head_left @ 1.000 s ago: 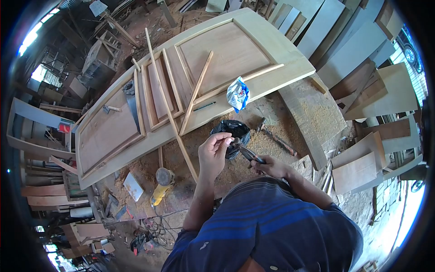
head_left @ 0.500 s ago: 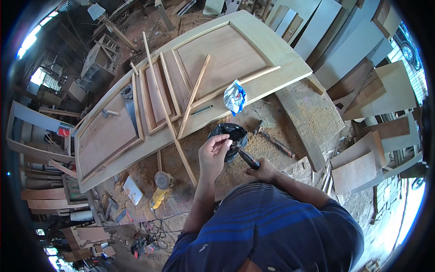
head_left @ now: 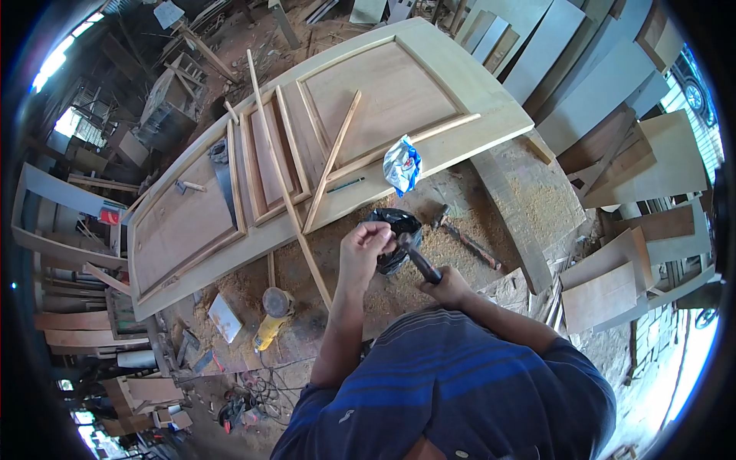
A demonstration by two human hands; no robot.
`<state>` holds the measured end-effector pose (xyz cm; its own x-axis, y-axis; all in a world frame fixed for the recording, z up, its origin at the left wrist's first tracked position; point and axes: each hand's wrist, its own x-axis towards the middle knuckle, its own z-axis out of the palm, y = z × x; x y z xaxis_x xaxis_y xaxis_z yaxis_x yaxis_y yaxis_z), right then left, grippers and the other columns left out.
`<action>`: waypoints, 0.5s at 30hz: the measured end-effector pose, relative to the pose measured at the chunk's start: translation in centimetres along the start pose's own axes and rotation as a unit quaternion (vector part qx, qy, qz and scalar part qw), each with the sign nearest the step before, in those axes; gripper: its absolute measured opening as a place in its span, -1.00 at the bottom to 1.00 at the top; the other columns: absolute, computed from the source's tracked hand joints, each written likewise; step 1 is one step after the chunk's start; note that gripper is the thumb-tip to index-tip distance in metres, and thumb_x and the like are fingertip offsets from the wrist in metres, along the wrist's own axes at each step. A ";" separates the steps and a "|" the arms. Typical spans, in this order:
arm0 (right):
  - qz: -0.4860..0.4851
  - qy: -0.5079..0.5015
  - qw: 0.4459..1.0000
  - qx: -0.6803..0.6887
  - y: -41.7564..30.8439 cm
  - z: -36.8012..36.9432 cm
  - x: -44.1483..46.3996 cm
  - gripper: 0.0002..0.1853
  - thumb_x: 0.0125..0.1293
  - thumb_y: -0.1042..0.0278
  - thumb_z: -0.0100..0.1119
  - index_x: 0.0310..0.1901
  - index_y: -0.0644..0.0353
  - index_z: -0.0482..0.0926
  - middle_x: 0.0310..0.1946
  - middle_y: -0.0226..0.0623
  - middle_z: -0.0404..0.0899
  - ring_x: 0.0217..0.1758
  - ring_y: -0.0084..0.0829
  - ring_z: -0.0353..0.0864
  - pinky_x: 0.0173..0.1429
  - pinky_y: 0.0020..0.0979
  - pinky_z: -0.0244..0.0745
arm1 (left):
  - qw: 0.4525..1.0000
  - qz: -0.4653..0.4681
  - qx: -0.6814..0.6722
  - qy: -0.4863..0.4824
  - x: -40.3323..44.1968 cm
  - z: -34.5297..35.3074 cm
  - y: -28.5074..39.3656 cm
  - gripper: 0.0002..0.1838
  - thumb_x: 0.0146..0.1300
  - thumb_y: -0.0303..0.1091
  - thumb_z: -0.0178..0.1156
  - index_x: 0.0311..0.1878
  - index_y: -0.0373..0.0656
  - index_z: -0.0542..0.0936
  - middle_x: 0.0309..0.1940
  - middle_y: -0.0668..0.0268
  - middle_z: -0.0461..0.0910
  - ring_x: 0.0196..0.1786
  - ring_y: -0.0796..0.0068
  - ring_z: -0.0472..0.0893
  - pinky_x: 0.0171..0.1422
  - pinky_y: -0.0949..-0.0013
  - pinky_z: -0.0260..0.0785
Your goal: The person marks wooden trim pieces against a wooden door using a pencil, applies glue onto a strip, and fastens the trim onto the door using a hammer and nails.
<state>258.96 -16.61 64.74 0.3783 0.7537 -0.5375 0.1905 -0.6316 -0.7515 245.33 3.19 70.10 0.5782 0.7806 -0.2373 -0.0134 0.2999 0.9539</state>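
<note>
holding the dark-handled tool [head_left: 422,266] near the left hand [head_left: 364,244], the right hand [head_left: 449,287] wraps its fingers around the handle end; likely stiff and head-heavy, grip there. left fingertips are together; any contents cannot be told.

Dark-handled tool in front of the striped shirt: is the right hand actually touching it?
Touching. The head view shows the right hand closed around the near end of the dark-handled tool, with no gap between.

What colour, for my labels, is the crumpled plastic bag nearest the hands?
The crumpled plastic bag is black (head view).
</note>
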 end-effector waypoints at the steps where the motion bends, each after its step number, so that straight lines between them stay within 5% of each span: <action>1: 0.006 0.011 1.000 0.017 -0.8 -0.4 -0.6 -0.48 0.36 -0.08 0.53 -0.37 0.32 0.66 -0.55 -0.10 0.62 -0.43 -0.30 0.65 -0.18 -0.11 0.56 | 1.000 -0.006 -0.016 0.007 0.2 -0.3 0.2 -0.80 0.58 -0.41 0.36 0.09 -0.35 0.72 -0.16 0.24 0.78 -0.17 0.50 0.79 -0.02 0.39 0.72; 8: 0.019 0.030 0.994 0.100 2.1 -0.2 1.4 -0.52 0.37 -0.06 0.55 -0.30 0.31 0.74 -0.51 -0.23 0.68 -0.36 -0.39 0.68 -0.11 -0.17 0.59 | 0.977 0.076 0.082 0.182 13.4 -10.8 -9.9 -0.78 0.50 -0.46 0.42 0.03 -0.42 0.67 -0.27 0.21 0.77 -0.42 0.55 0.68 -0.35 0.45 0.55; 15: 0.037 0.018 0.994 0.105 2.7 -0.9 1.2 -0.53 0.48 -0.11 0.44 -0.19 0.26 0.79 -0.51 -0.30 0.65 -0.42 -0.47 0.64 -0.22 -0.26 0.54 | 0.943 0.092 0.114 0.299 13.3 -9.6 -8.4 -0.77 0.50 -0.39 0.44 0.04 -0.33 0.65 -0.33 0.21 0.76 -0.46 0.46 0.71 -0.43 0.40 0.53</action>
<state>260.71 -17.59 62.36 0.4167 0.6979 -0.5825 -0.0310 -0.6295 -0.7763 245.26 16.30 57.14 0.0186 0.9980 -0.0605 0.1461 0.0572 0.9876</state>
